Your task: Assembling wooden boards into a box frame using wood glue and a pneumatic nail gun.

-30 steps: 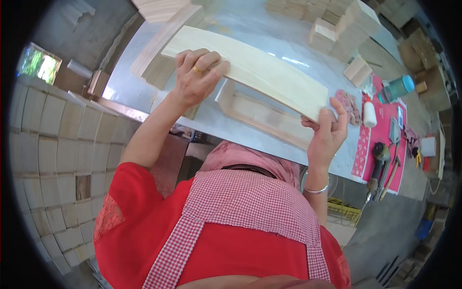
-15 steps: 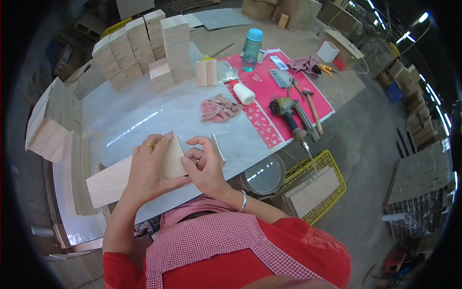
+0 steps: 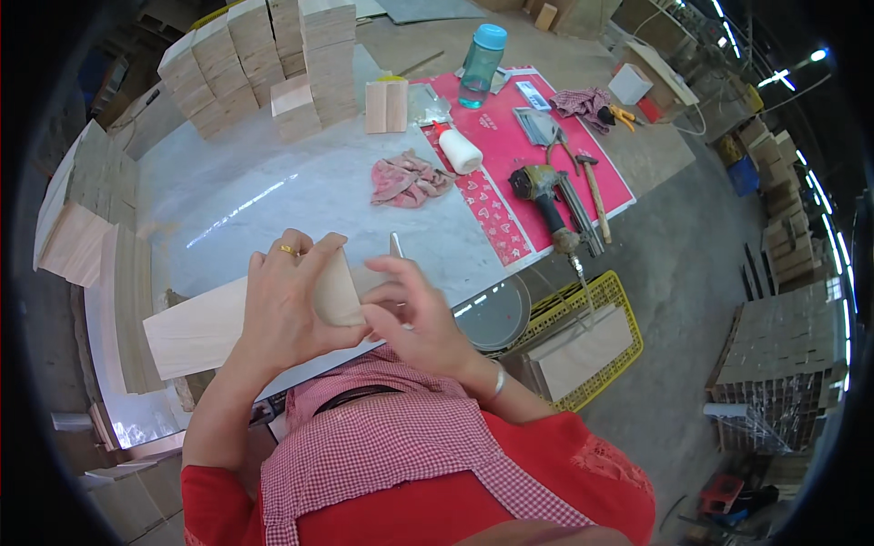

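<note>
A long pale wooden board (image 3: 196, 329) lies slanting in front of me at the table's near edge. My left hand (image 3: 289, 305) is wrapped over it, thumb on the near side and fingers across the top. At the board's right end, my right hand (image 3: 417, 318) has its fingers loosely bent and apart, with the thumb close to the wood's corner. Nothing shows between those fingers, which are slightly blurred. Just beyond them, a thin metal strip (image 3: 396, 244) sticks up into view; its lower part is hidden.
Stacked wooden blocks (image 3: 250, 55) stand at the back left, more boards (image 3: 127, 291) at the left. Rightward lie a crumpled cloth (image 3: 408, 179), white glue bottle (image 3: 460, 152), blue water bottle (image 3: 482, 68), nail gun (image 3: 546, 205) with hose and hammer (image 3: 594, 196). A yellow crate (image 3: 628, 328) sits below.
My right hand has shifted slightly right, its fingers opening away from the board's end. My left hand keeps its hold on the board. The whole view has tilted a little.
</note>
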{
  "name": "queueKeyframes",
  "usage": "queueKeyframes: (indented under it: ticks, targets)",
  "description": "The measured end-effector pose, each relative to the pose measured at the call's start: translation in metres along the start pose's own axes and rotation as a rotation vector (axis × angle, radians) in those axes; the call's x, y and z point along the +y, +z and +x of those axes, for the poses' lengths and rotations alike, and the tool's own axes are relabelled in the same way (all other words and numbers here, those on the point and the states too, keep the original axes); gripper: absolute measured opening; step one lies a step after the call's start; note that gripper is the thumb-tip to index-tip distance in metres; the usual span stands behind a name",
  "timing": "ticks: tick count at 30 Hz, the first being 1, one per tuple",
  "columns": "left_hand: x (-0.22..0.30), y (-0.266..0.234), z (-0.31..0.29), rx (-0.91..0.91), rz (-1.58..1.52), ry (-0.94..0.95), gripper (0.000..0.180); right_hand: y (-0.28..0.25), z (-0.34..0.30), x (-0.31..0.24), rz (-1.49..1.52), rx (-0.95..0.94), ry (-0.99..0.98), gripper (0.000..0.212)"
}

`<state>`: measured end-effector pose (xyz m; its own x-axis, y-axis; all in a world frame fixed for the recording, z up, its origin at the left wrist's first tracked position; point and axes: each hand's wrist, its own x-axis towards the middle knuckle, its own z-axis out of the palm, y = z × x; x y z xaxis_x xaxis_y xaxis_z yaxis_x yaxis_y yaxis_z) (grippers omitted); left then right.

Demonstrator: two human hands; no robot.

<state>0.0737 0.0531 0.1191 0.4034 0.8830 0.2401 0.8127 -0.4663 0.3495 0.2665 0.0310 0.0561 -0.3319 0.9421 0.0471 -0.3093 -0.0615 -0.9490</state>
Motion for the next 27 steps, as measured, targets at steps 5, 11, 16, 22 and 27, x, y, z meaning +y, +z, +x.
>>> queueKeyframes:
  ticks: [5, 11, 16, 22, 27]
  targets:
    - [-0.013, 0.002, 0.003, 0.043, 0.015, -0.011, 0.087, -0.089, -0.002, -0.007, -0.732, 0.129, -0.154, 0.059]
    - [-0.027, 0.014, -0.009, 0.007, -0.046, -0.061, 0.088, -0.099, 0.022, 0.065, -0.728, -0.116, 0.060, 0.077]
    - [-0.036, 0.019, -0.011, -0.035, 0.035, -0.123, 0.088, -0.050, 0.034, 0.103, -0.847, -0.013, -0.188, 0.077]
    - [-0.040, 0.036, -0.004, -0.029, 0.040, -0.136, 0.087, -0.028, 0.046, 0.107, -0.991, 0.042, -0.257, 0.072]
    - [-0.040, 0.053, 0.006, -0.005, 0.016, -0.103, 0.088, -0.027, 0.048, 0.105, -1.011, 0.025, -0.208, 0.072]
